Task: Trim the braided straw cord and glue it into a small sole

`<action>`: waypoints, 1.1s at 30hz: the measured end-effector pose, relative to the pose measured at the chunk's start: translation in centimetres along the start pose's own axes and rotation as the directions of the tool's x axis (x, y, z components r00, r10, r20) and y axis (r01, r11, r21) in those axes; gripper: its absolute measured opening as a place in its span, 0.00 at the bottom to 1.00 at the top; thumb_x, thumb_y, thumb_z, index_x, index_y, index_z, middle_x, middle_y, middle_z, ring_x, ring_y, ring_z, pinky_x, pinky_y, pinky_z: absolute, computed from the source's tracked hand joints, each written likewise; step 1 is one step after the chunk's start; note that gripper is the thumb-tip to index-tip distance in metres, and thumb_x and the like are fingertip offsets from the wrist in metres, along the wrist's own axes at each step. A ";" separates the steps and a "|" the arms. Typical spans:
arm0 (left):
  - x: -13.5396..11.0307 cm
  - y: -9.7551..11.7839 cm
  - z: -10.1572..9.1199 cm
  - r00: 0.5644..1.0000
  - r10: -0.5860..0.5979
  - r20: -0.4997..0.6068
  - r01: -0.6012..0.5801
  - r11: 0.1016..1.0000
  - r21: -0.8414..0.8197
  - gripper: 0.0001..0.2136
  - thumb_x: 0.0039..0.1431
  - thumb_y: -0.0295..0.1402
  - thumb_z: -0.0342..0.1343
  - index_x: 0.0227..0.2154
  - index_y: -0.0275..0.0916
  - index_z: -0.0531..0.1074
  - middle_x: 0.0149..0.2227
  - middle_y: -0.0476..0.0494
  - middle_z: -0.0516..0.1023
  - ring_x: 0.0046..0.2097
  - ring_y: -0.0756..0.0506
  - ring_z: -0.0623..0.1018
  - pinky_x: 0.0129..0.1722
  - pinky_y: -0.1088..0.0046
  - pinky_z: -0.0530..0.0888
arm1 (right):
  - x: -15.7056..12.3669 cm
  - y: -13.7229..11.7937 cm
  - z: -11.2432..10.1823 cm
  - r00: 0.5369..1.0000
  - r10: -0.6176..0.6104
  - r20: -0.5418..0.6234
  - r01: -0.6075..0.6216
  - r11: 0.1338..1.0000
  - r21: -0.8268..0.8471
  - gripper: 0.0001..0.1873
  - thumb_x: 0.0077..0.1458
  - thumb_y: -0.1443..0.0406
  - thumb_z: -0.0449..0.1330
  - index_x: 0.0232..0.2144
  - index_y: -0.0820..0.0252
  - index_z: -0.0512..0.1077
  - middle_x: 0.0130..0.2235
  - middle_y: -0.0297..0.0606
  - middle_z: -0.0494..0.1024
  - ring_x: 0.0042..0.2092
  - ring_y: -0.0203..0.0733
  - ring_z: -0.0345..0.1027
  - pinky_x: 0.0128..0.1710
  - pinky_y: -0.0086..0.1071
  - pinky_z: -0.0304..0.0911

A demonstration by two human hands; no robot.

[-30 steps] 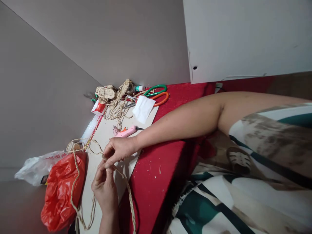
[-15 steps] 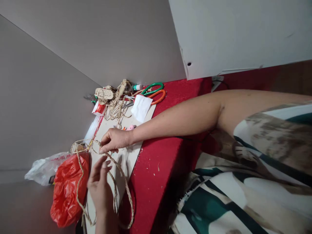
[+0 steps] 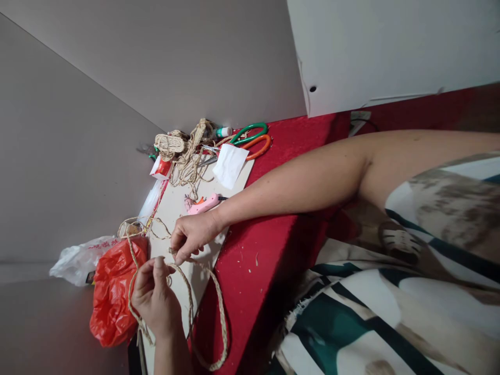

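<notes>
My right hand (image 3: 191, 237) reaches across a pale board (image 3: 175, 208) and pinches a braided jute rope (image 3: 221, 312) between thumb and fingers. Just below it, my left hand (image 3: 154, 297) is closed around the same rope near the board's edge. The rope loops from my hands out over the red tabletop (image 3: 253, 250) and back. A thinner strand runs from my hands toward a small coil (image 3: 130, 229) by the red plastic bag (image 3: 113, 291).
A pink glue gun (image 3: 203, 204), a white paper piece (image 3: 230, 165) and a jute tangle (image 3: 187, 151) lie on the board. Green scissors (image 3: 250, 130), orange scissors (image 3: 258, 148) and a small red-white box (image 3: 161, 167) sit beyond. A white bag (image 3: 78, 258) lies by the grey wall.
My left hand, fingers spread half a second ago, has closed on the rope. My right hand moved back toward it, uncovering the glue gun. The rope loop has swung further over the red tabletop.
</notes>
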State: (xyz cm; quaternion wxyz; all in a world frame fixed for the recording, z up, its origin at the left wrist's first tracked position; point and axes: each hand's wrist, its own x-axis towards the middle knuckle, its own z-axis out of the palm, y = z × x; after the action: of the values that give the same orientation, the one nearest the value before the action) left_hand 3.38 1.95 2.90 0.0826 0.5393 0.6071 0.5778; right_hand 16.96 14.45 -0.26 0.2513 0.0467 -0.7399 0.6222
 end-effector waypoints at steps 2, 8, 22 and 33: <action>0.6 -0.1 -0.3 0.998 0.039 -0.056 -0.044 0.994 -0.097 0.07 0.53 0.33 0.62 0.26 0.37 0.72 0.22 0.55 0.68 0.25 0.53 0.67 0.29 0.77 0.67 | 0.0 -0.2 0.0 0.997 0.013 -0.079 -0.012 1.000 0.018 0.12 0.52 0.66 0.62 0.20 0.67 0.68 0.18 0.28 0.68 0.20 0.25 0.59 0.20 0.20 0.56; 2.2 -1.7 -0.6 0.977 -0.206 -0.049 0.184 0.939 -0.289 0.15 0.53 0.40 0.60 0.18 0.37 0.66 0.18 0.54 0.66 0.22 0.53 0.67 0.26 0.76 0.69 | 0.1 -1.0 -0.6 0.940 0.021 -0.340 0.025 0.991 0.131 0.14 0.49 0.65 0.63 0.18 0.66 0.66 0.15 0.25 0.65 0.17 0.26 0.58 0.17 0.20 0.56; -0.5 -3.0 1.2 0.862 -0.354 0.363 0.439 0.879 -0.186 0.08 0.47 0.35 0.67 0.29 0.36 0.78 0.28 0.45 0.79 0.30 0.52 0.75 0.31 0.79 0.70 | 0.0 -1.0 -0.4 0.943 0.020 -0.332 0.039 0.984 0.172 0.15 0.50 0.66 0.64 0.17 0.66 0.66 0.14 0.26 0.65 0.16 0.26 0.58 0.16 0.20 0.56; -0.6 -2.0 1.5 0.837 -0.365 0.407 0.494 0.825 -0.275 0.11 0.48 0.38 0.66 0.30 0.34 0.78 0.26 0.44 0.77 0.27 0.52 0.74 0.28 0.78 0.71 | 0.1 -1.1 -0.3 0.932 0.097 -0.350 -0.027 0.979 0.200 0.15 0.45 0.64 0.68 0.18 0.68 0.68 0.13 0.25 0.66 0.15 0.25 0.57 0.14 0.20 0.52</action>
State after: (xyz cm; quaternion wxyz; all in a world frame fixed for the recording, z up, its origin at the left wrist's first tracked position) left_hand 3.58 2.87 0.57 0.4146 0.4513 0.5713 0.5460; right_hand 17.42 14.47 0.76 0.3562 -0.0665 -0.6195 0.6963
